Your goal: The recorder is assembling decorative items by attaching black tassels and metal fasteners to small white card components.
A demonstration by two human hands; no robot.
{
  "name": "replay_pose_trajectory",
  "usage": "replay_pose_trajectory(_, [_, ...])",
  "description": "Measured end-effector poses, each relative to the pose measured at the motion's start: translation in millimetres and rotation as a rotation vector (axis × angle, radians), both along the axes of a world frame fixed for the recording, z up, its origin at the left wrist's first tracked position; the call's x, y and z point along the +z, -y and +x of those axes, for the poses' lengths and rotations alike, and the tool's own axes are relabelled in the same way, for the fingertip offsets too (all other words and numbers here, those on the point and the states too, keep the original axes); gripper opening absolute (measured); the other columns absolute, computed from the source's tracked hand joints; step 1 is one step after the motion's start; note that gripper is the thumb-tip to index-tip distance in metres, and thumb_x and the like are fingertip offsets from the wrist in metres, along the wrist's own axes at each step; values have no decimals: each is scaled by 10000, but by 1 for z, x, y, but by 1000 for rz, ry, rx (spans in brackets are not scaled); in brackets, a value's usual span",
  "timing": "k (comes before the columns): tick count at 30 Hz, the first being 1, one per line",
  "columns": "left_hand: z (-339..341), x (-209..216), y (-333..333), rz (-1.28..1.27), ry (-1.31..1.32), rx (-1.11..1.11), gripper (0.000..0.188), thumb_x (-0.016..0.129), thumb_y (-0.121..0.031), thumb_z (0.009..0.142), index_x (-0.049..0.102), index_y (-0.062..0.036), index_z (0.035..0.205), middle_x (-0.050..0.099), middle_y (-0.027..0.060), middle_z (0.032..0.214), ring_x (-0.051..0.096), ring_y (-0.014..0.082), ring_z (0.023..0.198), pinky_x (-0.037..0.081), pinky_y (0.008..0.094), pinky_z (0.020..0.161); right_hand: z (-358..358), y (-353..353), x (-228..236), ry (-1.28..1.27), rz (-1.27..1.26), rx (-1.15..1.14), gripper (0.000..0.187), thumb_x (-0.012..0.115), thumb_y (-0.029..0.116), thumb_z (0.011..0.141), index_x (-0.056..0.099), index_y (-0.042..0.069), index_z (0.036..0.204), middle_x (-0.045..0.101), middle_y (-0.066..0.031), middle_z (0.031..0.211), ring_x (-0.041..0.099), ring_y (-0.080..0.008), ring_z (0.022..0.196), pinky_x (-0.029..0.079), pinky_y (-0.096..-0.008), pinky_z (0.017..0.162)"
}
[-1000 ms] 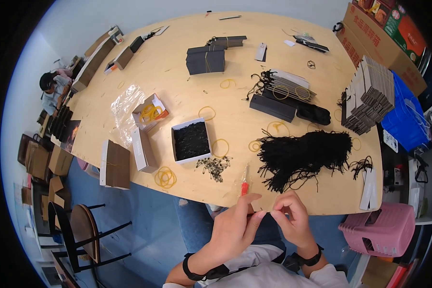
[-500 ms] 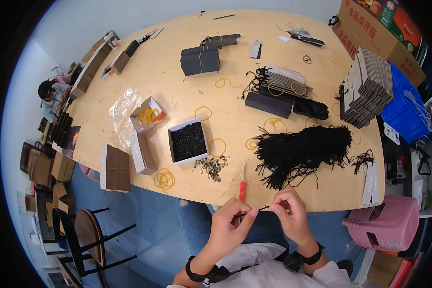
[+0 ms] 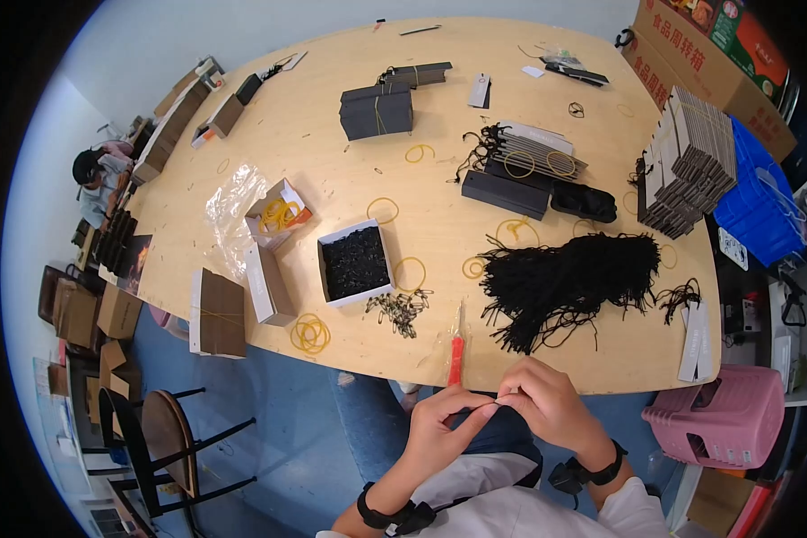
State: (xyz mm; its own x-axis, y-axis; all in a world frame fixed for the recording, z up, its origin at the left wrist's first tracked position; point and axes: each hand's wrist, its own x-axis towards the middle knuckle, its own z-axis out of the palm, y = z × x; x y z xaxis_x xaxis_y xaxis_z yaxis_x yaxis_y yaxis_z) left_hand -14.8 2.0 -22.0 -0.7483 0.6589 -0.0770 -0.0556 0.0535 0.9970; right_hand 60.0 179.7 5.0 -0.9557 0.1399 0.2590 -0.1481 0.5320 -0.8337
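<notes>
Just beyond the table's front edge, my left hand and my right hand meet with their fingertips pinched together. A thin black cord runs between them, mostly hidden by the fingers. Right above the hands lies a red-handled tool with a clear wrapped tip. Beyond my right hand spreads a thick bundle of black cords. A small pile of metal pins or clasps is on the table, next to a white box filled with small black pieces.
Yellow rubber bands lie scattered, with more in an open box. Stacked grey tags stand at the right, near a blue bin. A pink stool is below. Another person sits far left.
My hands have drawn together, so the stretch of cord between the fingertips is shorter. My right hand has moved slightly down with its fingers curled over.
</notes>
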Motion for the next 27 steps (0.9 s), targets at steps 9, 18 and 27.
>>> replay_pose_trajectory(9, [-4,-5,3,34,84,-181,93,644,-65,922,630,1,986,626,3,844,571,51,773,428,185,626,2,7,-1,299,-696,55,42,594,12,929,561,-12,919,595,-55,832,590,-102,718,480,-250,610])
replay_pose_trajectory(18, [-12,-1,7,267,660,-238,134,560,-135,984,596,-13,1025,682,84,882,642,126,766,475,233,676,3,12,-8,211,-376,91,85,542,36,964,473,10,1006,612,-80,824,600,-136,695,489,-263,614])
replay_pose_trajectory(27, [-12,3,12,317,859,-225,97,583,-73,934,602,14,974,664,101,797,656,156,712,497,247,637,7,19,-6,238,-436,110,112,546,15,955,461,3,1026,607,-136,820,631,-236,688,514,-317,625])
